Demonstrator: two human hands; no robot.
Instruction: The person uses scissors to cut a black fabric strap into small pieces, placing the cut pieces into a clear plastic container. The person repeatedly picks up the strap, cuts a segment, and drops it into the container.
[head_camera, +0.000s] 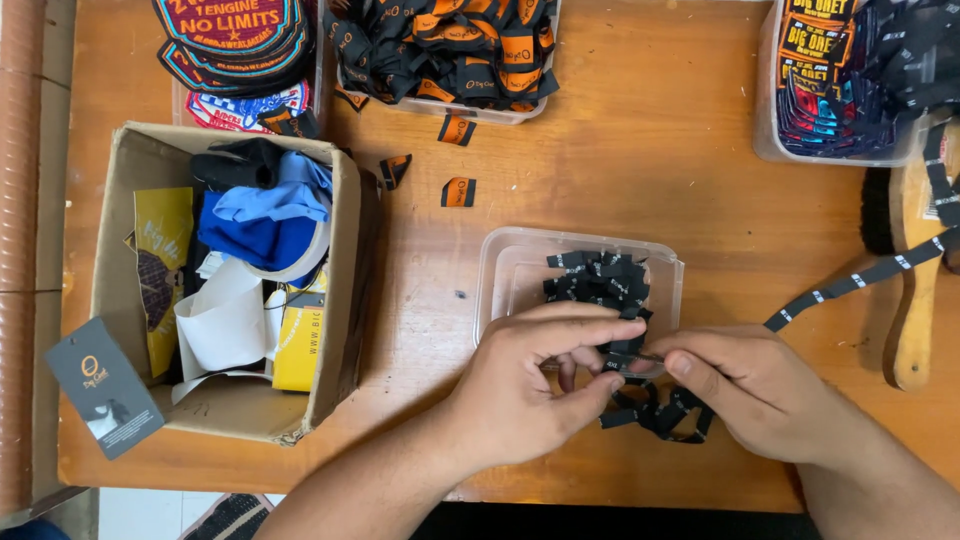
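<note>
Black woven label (628, 362), pinched taut between left hand (535, 385) and right hand (755, 392) at the clear tub (510, 265) rim on the table (660, 170), each grip closed on one end, handy to the loose pile (662, 412)

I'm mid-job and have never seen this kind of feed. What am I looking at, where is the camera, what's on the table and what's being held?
There is no machine: these are a person's two bare hands, filmed from a camera on their head looking down at a wooden table. The left hand and right hand together pinch a small black fabric label at the near rim of a clear plastic tub holding more black labels. A loose pile of labels lies below the hands. A cardboard box of scraps stands to the left, trays of labels and patches sit along the far edge, and a wooden brush lies at right.
</note>
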